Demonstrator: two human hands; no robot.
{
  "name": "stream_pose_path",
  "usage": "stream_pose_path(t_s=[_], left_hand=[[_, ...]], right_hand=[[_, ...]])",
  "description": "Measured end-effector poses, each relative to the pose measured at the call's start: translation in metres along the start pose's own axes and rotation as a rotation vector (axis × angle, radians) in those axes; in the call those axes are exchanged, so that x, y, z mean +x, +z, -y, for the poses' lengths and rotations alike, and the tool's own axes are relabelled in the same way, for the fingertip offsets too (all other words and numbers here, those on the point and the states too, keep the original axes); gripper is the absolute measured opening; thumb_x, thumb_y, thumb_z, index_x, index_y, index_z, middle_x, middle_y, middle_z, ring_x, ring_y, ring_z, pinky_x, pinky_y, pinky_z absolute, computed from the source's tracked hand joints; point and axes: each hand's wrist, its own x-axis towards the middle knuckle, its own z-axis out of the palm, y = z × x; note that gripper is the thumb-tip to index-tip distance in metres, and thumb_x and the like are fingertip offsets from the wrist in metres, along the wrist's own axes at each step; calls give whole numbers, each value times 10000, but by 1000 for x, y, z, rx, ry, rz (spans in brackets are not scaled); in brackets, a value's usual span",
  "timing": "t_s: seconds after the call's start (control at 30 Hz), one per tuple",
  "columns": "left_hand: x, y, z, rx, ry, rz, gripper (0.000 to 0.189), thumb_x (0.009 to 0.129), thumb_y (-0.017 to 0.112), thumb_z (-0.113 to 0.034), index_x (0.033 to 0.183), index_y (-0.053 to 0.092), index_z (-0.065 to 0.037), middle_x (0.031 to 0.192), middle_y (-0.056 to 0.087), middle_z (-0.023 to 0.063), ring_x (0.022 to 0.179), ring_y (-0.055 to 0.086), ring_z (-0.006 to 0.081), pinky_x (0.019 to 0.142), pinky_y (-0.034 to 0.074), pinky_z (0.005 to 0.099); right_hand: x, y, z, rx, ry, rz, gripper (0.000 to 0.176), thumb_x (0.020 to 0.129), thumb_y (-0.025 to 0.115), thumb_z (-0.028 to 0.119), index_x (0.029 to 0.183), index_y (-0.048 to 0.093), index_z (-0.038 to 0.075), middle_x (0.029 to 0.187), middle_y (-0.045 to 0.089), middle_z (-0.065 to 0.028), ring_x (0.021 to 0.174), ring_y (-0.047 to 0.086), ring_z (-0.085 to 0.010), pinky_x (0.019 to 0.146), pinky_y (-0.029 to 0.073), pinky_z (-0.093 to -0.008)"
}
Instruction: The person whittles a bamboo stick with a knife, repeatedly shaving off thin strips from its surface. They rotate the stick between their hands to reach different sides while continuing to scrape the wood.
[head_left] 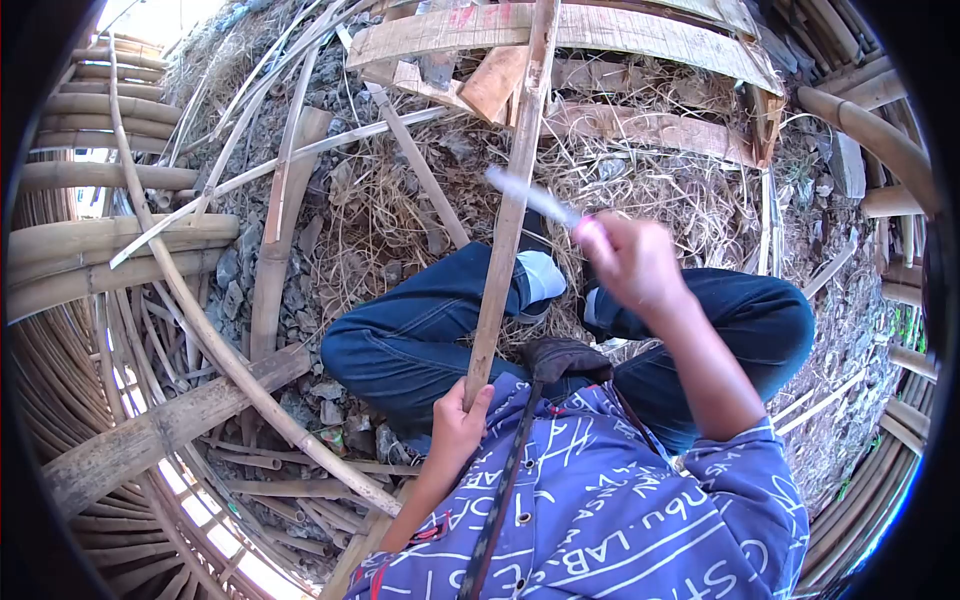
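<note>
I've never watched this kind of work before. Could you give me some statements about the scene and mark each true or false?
1. The left hand grips the long flat strip near its end closest to the body. True.
2. The right hand is empty. False: it holds a knife, blurred in the picture.
3. The person is standing upright. False: they sit low with knees bent outward, in blue jeans.
4. The shirt has pale lettering on it. True.
5. The curved pole lies across the person's knees. False: it runs along the person's left side.
</note>
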Motion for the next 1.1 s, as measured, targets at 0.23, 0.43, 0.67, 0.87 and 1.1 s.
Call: stream_pose_path(t_s=[0.23,0.43,0.67,0.87,1.1], left_hand=[[2,6,-9,-168,-63,20,235,913,592,-252,884,568,-20,520,507,3,407,465,52,381,361,198],[4,0,6,-367,-105,172,168,932,558,-192,856,550,-42,551,422,-54,420,335,9,378,254,186],[2,-1,-6,-408,-155,231,229,954,520,-209,768,480,-82,580,401,-62,451,324,5,393,246,185],[-2,-1,5,-332,-66,230,241,952,527,-229,767,478,-83,544,380,-64,430,322,14,381,244,192],[4,-18,7,-460,-181,291,278,920,581,-277,786,514,-43,515,451,-21,377,380,49,346,296,220]], right_hand=[[-44,49,31,85,-164,218,456,848,584,451,594,534,76,501,521,-131,488,558,-338,452,437,-417],[-45,49,30,23,-200,216,442,844,598,411,590,513,59,516,513,-134,505,555,-345,467,430,-428],[-48,51,25,-43,-327,235,430,826,608,450,609,546,84,502,540,-99,464,566,-302,423,438,-402],[-26,53,-10,-218,-237,112,375,817,645,378,617,528,84,535,543,-116,500,580,-309,460,447,-398],[24,13,-41,-301,-51,-114,463,859,565,481,647,593,70,513,550,-135,489,576,-336,448,444,-415]])
